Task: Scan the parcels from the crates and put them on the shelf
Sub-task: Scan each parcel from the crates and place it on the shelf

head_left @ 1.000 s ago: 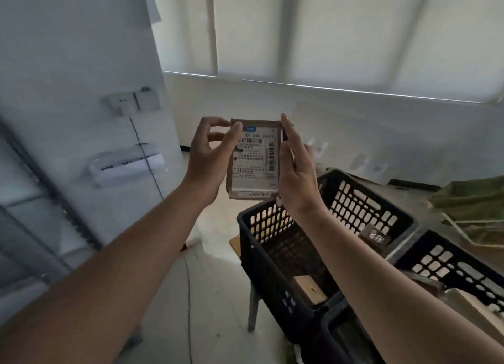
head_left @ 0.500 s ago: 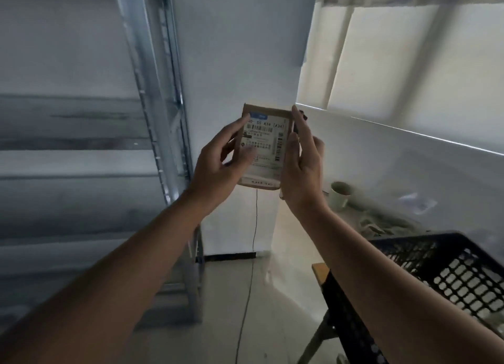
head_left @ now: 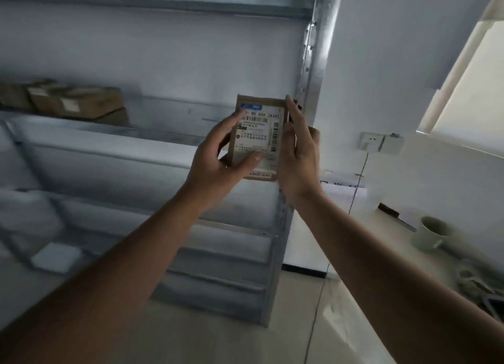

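A small brown parcel (head_left: 259, 129) with a white shipping label is held upright in front of me, label facing me. My left hand (head_left: 218, 162) grips its left and lower edge, thumb across the label. My right hand (head_left: 296, 156) holds its right edge, fingers behind it. The parcel is in front of the right end of a grey metal shelf (head_left: 114, 148). Several brown parcels (head_left: 79, 103) lie on that shelf board at the far left. No crates or scanner are in view.
The shelf's upright post (head_left: 313, 64) stands just behind the parcel. A white flat item (head_left: 56, 257) lies on a lower board. To the right are a wall socket (head_left: 380, 143) with a hanging cable and a cup (head_left: 431, 233) on a pale surface.
The view has swung left from the crates to the shelf. Both hands have kept hold of the parcel, which now sits in front of the shelf's right end.
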### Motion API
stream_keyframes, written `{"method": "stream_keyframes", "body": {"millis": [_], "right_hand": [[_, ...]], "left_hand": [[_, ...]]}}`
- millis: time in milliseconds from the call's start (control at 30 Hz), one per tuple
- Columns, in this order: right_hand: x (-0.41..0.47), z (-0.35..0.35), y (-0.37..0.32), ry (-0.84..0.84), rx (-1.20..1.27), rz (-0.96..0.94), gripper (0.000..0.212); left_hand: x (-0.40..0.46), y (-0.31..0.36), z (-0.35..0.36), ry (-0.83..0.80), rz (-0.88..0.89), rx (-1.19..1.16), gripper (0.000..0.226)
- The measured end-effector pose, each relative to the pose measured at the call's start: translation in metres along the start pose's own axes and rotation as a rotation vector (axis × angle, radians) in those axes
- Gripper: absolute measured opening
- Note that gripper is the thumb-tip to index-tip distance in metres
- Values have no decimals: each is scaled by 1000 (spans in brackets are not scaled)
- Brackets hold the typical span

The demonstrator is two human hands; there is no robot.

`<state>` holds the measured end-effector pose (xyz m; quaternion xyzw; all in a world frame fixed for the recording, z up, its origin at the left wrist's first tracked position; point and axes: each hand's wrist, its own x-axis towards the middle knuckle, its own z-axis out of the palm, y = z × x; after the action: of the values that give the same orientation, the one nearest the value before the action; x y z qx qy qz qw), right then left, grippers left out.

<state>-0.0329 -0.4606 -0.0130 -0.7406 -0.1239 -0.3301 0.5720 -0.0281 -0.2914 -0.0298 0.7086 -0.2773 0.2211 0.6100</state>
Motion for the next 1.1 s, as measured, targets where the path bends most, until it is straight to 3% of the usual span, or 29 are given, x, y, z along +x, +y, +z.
{"method": "stream_keyframes", "body": {"millis": [267, 500, 767, 1100], "right_hand": [[30, 141, -5, -139, 46, -18, 48], [86, 256, 21, -199, 97, -14, 48], [144, 358, 42, -271, 113, -7, 48], [180, 476, 62, -284, 3, 60, 49]], "left_hand": [[13, -33, -129, 99, -5, 188, 87], [64, -88, -223, 32, -10, 377, 116], [117, -148, -299, 147, 31, 412, 107], [170, -225, -400, 43, -3, 435, 102]]}}
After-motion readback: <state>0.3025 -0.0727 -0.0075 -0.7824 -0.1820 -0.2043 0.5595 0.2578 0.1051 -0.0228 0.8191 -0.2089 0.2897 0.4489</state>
